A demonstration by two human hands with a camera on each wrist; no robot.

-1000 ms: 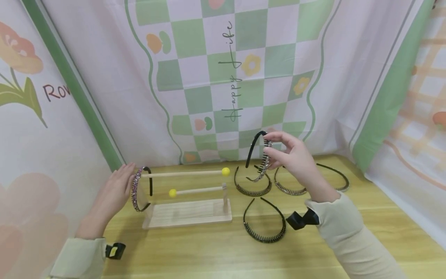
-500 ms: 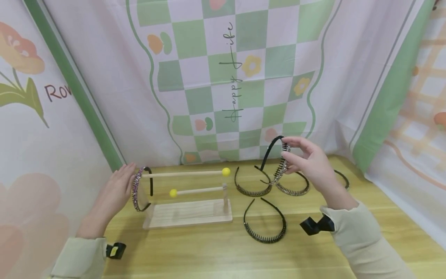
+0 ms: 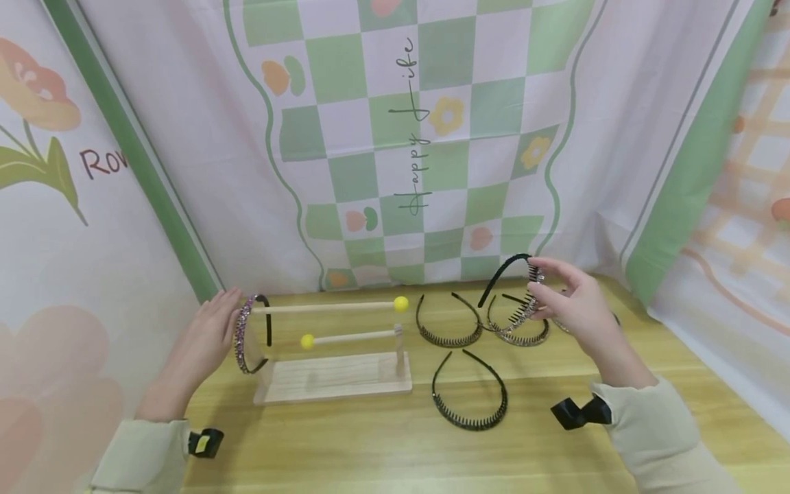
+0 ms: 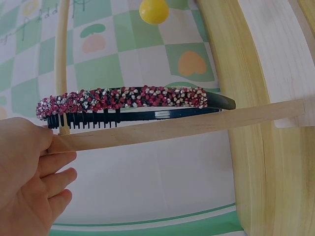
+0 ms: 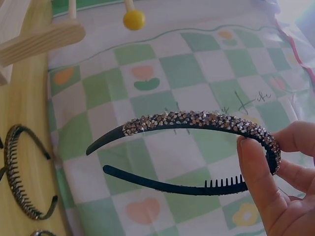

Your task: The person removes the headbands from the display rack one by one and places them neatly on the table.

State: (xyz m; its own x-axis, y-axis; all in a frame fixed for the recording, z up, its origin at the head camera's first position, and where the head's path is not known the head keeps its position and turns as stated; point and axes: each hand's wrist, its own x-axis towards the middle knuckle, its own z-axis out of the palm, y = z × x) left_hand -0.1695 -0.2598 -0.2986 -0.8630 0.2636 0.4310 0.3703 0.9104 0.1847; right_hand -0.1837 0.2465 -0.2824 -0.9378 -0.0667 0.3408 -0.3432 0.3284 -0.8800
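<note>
My right hand pinches a black toothed headband between thumb and fingers near its crown. Silvery-brown stones cover its band, and its two ends point away from the hand. At the left, my left hand holds the top of the upright of a wooden stand. On that stand's upper rod hangs a headband with pink and silver stones, close beside the upright and my left fingers. Both rods end in yellow balls; the upper ball is at the right.
On the wooden table lie a dark headband in front, a brown one behind it, and a silvery one to the right. Another is mostly hidden behind my right hand. A checked curtain hangs at the back.
My right hand has moved right and a little down with the headband, away from the stand and over the headbands on the table. My left hand has stayed in place.
</note>
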